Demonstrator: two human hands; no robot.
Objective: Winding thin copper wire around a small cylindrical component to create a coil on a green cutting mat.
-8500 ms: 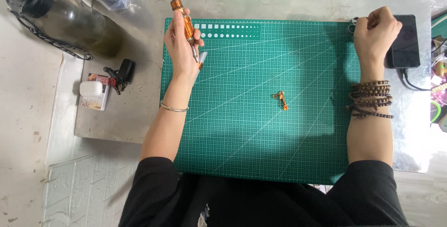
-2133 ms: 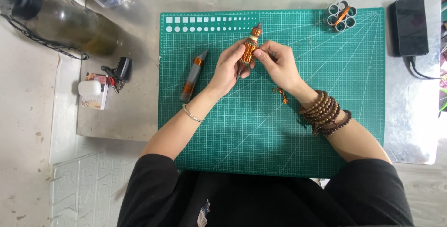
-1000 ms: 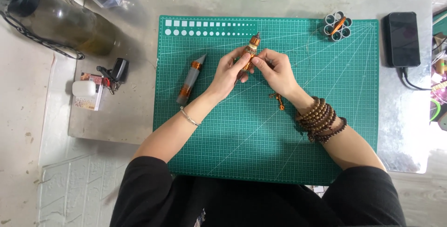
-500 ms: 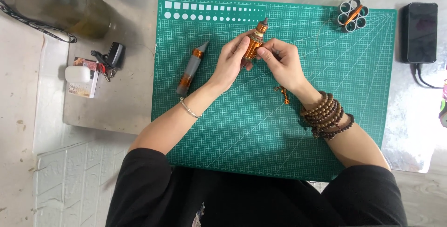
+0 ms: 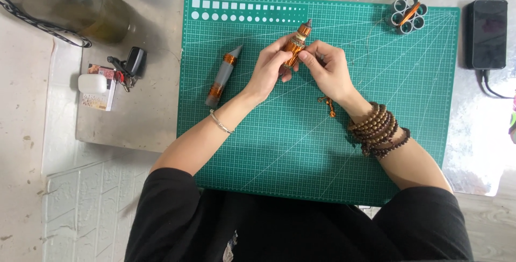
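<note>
Left hand (image 5: 271, 71) wrapped around the lower body of an orange tool handle (image 5: 296, 47), keeping it tilted up off the green cutting mat (image 5: 322, 149) with its tip aimed toward the far edge. Right hand (image 5: 328, 71) pinching the same handle near its ringed collar with thumb and fingertips, seemingly to turn or seat something there while the other hand steadies it. Both hands closed on that one piece, above the far middle of the mat. Grey cap with an orange band (image 5: 220, 77) lying flat just left of the hands, within reach. Small orange bit (image 5: 328, 104) resting on the mat near the right wrist. Cluster of silver tubes (image 5: 408, 13) at the far right corner. Black phone (image 5: 486, 33) off the mat on the table (image 5: 145, 117)
</note>
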